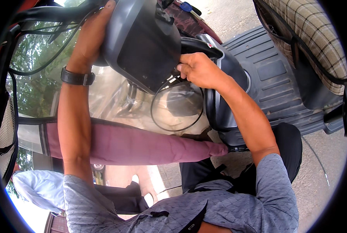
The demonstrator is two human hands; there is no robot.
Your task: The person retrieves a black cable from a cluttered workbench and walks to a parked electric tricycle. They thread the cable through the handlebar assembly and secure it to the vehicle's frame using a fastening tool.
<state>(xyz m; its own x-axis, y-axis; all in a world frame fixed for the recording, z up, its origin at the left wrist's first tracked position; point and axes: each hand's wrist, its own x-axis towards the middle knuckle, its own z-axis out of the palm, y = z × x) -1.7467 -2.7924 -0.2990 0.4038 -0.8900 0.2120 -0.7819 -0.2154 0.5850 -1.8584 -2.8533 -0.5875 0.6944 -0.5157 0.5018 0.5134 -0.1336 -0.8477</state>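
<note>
My left hand (95,35) grips the left side of a black plastic housing (142,40) at top centre, among handlebars and cables, a watch on that wrist. My right hand (196,70) is closed at the housing's lower right edge, its fingertips partly hidden, on something I cannot make out. A thin black cable (175,130) hangs in a loop below it. Behind are a clear plastic sheet (123,108) and a padded maroon strip (150,149).
A ribbed black floor mat (259,101) and a plaid seat (319,39) are at right. A person in a light blue shirt (37,186) is at lower left. A cable (317,159) lies over the pavement (317,198) at lower right.
</note>
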